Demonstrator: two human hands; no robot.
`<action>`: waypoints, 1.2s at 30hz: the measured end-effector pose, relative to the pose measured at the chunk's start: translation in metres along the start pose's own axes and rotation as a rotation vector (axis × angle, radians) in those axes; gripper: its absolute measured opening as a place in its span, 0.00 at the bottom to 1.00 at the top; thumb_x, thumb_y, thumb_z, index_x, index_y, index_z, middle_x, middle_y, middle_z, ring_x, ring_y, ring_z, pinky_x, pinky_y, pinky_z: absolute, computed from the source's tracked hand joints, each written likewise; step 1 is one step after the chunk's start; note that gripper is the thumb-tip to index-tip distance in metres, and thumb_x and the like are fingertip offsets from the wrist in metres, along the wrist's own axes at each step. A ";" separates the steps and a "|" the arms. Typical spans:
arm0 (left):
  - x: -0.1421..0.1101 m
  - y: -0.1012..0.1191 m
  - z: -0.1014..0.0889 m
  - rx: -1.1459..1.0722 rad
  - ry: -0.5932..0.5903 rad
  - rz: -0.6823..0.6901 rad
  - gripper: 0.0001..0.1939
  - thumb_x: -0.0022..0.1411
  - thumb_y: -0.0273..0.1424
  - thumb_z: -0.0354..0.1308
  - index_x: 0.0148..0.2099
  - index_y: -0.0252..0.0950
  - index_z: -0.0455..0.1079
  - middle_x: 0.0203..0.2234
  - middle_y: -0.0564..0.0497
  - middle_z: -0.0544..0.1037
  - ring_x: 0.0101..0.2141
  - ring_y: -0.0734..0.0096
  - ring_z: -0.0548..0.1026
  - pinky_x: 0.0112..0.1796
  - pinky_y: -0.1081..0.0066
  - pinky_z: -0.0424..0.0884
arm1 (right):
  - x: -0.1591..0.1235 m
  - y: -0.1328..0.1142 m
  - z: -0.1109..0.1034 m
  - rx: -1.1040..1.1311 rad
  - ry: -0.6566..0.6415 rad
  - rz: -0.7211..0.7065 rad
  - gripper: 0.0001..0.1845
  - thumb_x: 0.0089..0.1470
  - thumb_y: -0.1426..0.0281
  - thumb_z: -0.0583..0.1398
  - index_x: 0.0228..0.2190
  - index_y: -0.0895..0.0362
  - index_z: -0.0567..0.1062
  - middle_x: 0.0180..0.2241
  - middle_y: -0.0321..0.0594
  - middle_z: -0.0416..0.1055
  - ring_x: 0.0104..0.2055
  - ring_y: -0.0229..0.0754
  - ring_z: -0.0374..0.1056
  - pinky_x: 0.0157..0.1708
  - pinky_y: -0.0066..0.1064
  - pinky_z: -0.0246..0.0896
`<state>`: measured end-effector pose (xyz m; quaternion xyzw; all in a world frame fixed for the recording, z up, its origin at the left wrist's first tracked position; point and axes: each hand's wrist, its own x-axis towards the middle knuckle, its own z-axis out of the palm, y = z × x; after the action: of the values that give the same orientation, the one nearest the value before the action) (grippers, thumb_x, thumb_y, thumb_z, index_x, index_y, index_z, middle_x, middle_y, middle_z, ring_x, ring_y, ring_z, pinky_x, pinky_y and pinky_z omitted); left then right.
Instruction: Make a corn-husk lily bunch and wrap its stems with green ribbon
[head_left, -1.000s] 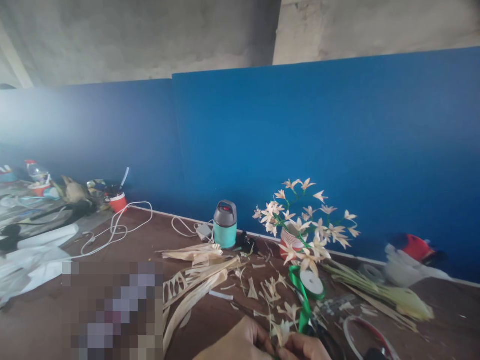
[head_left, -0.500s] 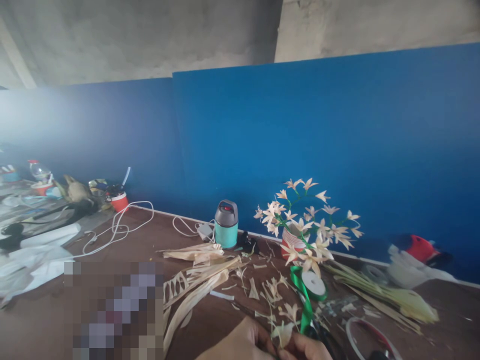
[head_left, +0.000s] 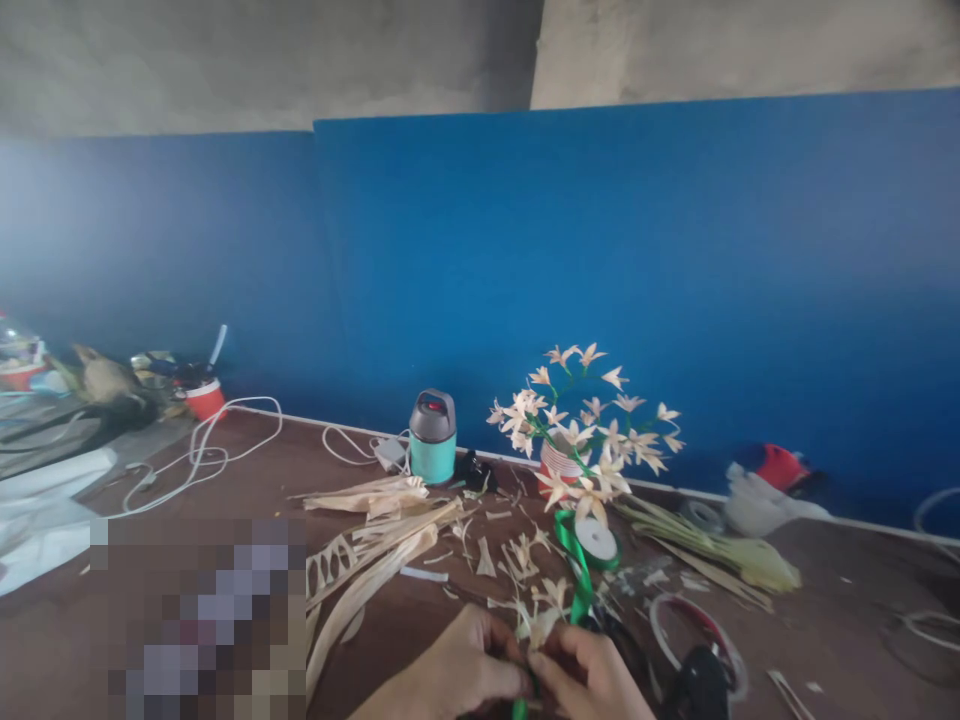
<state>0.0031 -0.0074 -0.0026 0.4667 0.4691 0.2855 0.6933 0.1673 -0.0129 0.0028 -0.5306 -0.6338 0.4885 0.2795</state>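
Low in the head view, my left hand [head_left: 466, 658] and my right hand [head_left: 592, 672] meet with fingertips pinched at the base of a small cream flower [head_left: 538, 627] that looks made of dried husk. A bit of green tape [head_left: 519, 709] shows beneath the fingers; my hands hide its path. Just beyond lie loose cream petals and flowers [head_left: 553, 594]. A white-cored spool of green ribbon [head_left: 597, 540] rests behind, its green tail hanging toward my right hand. Farther back, a bunch of finished-looking cream flowers [head_left: 611, 468] stands in a red-and-white cup [head_left: 559, 462].
Dried husk strips [head_left: 382, 560] lie left of my hands. A teal-and-grey flask [head_left: 433, 440] stands against the blue partition [head_left: 465, 280]. At right are pale green husks [head_left: 739, 555], a clear-and-red ring [head_left: 660, 620] and a black object [head_left: 699, 685]. A white cable [head_left: 214, 450] loops at left.
The view has shifted right, so the table things sit farther left. Both hands show more fully, still pinching at the flower, and green tape now shows below the fingers.
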 end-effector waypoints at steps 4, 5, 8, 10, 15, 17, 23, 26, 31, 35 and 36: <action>-0.003 0.009 0.004 -0.060 0.051 -0.027 0.06 0.37 0.28 0.60 0.17 0.34 0.65 0.06 0.63 0.59 0.11 0.84 0.50 0.16 0.75 0.41 | -0.001 -0.016 -0.001 -0.005 0.016 -0.072 0.13 0.48 0.64 0.58 0.26 0.62 0.76 0.24 0.40 0.73 0.29 0.41 0.66 0.28 0.24 0.59; -0.004 0.010 0.004 -0.060 0.052 -0.018 0.06 0.37 0.28 0.60 0.17 0.34 0.64 0.07 0.63 0.58 0.11 0.84 0.50 0.16 0.75 0.41 | -0.001 -0.019 -0.001 -0.009 0.015 -0.082 0.12 0.48 0.65 0.58 0.25 0.62 0.75 0.24 0.38 0.73 0.28 0.39 0.65 0.27 0.23 0.58; -0.005 0.011 0.003 -0.051 0.019 0.012 0.07 0.38 0.29 0.59 0.16 0.34 0.63 0.06 0.63 0.57 0.10 0.84 0.49 0.15 0.75 0.40 | 0.000 -0.025 -0.003 0.002 -0.005 -0.070 0.10 0.48 0.69 0.57 0.23 0.62 0.74 0.20 0.35 0.69 0.24 0.35 0.61 0.24 0.22 0.55; -0.005 0.009 0.003 -0.055 0.000 0.024 0.07 0.39 0.29 0.59 0.17 0.34 0.63 0.06 0.62 0.57 0.10 0.84 0.49 0.15 0.75 0.40 | 0.001 -0.026 -0.004 -0.009 0.000 -0.052 0.10 0.47 0.70 0.57 0.21 0.63 0.73 0.18 0.34 0.66 0.22 0.33 0.58 0.22 0.22 0.52; -0.005 0.009 0.002 -0.082 0.006 0.056 0.10 0.39 0.31 0.62 0.17 0.34 0.63 0.07 0.62 0.59 0.11 0.84 0.50 0.16 0.75 0.41 | 0.005 -0.029 -0.005 -0.023 0.007 -0.025 0.08 0.44 0.70 0.58 0.20 0.63 0.73 0.17 0.33 0.64 0.20 0.32 0.56 0.20 0.22 0.50; -0.006 0.011 0.002 -0.071 0.008 0.073 0.11 0.39 0.31 0.62 0.16 0.34 0.62 0.07 0.62 0.58 0.12 0.84 0.50 0.17 0.75 0.42 | 0.005 -0.031 -0.005 -0.022 0.001 -0.013 0.08 0.44 0.71 0.58 0.20 0.62 0.72 0.16 0.32 0.64 0.20 0.32 0.57 0.20 0.22 0.50; -0.008 0.016 -0.002 -0.004 -0.025 0.060 0.10 0.40 0.32 0.60 0.17 0.34 0.63 0.07 0.62 0.57 0.12 0.84 0.50 0.16 0.75 0.43 | 0.008 -0.034 -0.007 0.050 -0.046 0.028 0.07 0.42 0.71 0.58 0.18 0.62 0.71 0.15 0.32 0.63 0.19 0.32 0.57 0.20 0.22 0.51; -0.009 0.017 -0.004 -0.012 -0.020 0.089 0.09 0.42 0.33 0.59 0.20 0.33 0.66 0.08 0.62 0.57 0.13 0.83 0.50 0.17 0.75 0.43 | 0.010 -0.035 -0.009 0.092 -0.068 0.044 0.08 0.42 0.69 0.58 0.19 0.61 0.71 0.16 0.32 0.63 0.20 0.33 0.59 0.20 0.22 0.53; -0.006 0.013 -0.005 -0.018 0.014 0.092 0.11 0.44 0.36 0.59 0.22 0.32 0.68 0.09 0.62 0.56 0.13 0.82 0.51 0.17 0.75 0.44 | 0.015 -0.038 -0.012 0.092 -0.101 0.056 0.10 0.42 0.68 0.60 0.17 0.61 0.70 0.15 0.31 0.63 0.19 0.32 0.60 0.20 0.22 0.55; -0.005 0.012 -0.006 -0.158 0.034 0.063 0.14 0.41 0.39 0.62 0.23 0.34 0.66 0.09 0.62 0.58 0.12 0.85 0.49 0.17 0.76 0.41 | 0.016 -0.037 -0.026 0.048 -0.105 0.060 0.12 0.45 0.64 0.59 0.21 0.61 0.73 0.17 0.33 0.67 0.19 0.32 0.61 0.19 0.21 0.53; -0.004 0.013 -0.006 -0.203 0.045 0.056 0.15 0.41 0.40 0.62 0.23 0.34 0.65 0.09 0.62 0.59 0.12 0.86 0.48 0.16 0.76 0.40 | 0.015 -0.036 -0.033 0.010 -0.066 0.060 0.14 0.47 0.63 0.57 0.23 0.61 0.73 0.19 0.34 0.69 0.20 0.33 0.62 0.19 0.21 0.53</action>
<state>-0.0035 -0.0033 0.0098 0.4003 0.4398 0.3612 0.7182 0.1772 0.0136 0.0456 -0.5316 -0.6241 0.5169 0.2462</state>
